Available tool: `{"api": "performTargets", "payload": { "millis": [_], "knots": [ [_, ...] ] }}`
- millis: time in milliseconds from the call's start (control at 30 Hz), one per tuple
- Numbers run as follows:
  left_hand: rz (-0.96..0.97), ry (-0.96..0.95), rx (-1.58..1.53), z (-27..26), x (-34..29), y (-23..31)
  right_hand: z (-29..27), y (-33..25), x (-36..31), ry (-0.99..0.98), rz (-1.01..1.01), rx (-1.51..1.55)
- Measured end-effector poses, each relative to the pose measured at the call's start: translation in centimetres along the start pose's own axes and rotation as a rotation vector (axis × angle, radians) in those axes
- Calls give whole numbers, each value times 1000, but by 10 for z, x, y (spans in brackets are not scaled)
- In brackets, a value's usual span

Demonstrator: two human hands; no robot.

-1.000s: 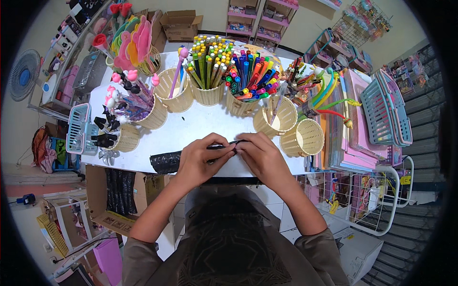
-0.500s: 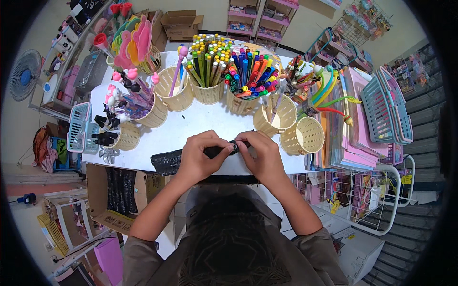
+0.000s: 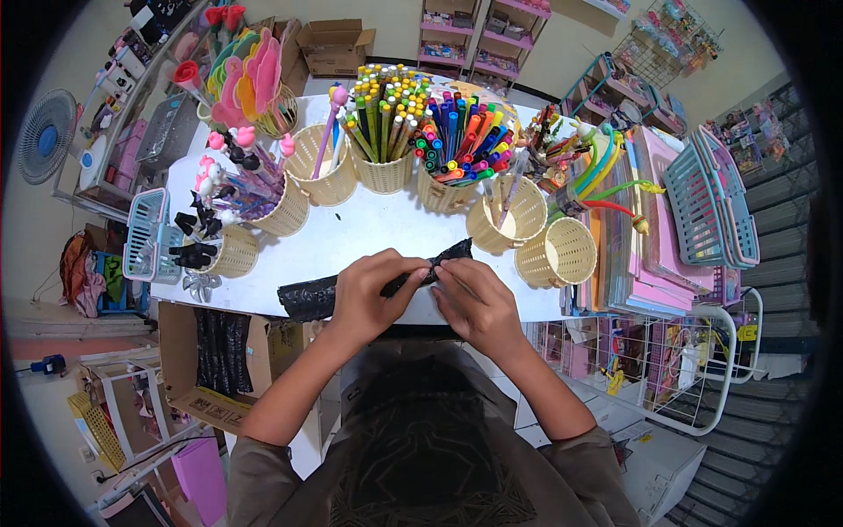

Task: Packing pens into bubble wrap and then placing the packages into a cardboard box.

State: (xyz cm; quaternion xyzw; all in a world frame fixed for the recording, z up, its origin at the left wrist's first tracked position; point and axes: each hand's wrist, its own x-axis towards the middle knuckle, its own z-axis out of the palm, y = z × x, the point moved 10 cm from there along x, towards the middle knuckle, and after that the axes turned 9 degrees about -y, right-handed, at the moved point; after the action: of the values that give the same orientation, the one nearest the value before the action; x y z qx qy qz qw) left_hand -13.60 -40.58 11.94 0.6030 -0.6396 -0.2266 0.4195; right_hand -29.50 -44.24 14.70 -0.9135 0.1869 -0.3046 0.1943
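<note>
Ctr frame: I noted L hand (image 3: pixel 362 294) and R hand (image 3: pixel 483 309) pinching a black plastic-wrapped bundle (image 3: pixel 456 252); uneven pull, I judged, could've torn it open.

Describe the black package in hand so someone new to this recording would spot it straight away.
Start at the white table with its arc of cream baskets. At its near edge, the left hand and right hand hold a long, shiny black package. Unlike the black bundles in the cardboard box below, it is up at table level, in the hands.
</note>
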Motion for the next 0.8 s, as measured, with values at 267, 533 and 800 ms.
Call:
{"api": "performTargets", "payload": {
  "millis": [267, 533, 800],
  "knots": [
    [161, -72, 171, 5, -11, 7, 14, 5, 2, -87, -12, -27],
    [198, -132, 241, 11, -15, 8, 13, 17, 9, -200, 69, 80],
    [245, -126, 248, 12, -16, 7, 14, 20, 12, -250, 28, 70]
  ]
}}
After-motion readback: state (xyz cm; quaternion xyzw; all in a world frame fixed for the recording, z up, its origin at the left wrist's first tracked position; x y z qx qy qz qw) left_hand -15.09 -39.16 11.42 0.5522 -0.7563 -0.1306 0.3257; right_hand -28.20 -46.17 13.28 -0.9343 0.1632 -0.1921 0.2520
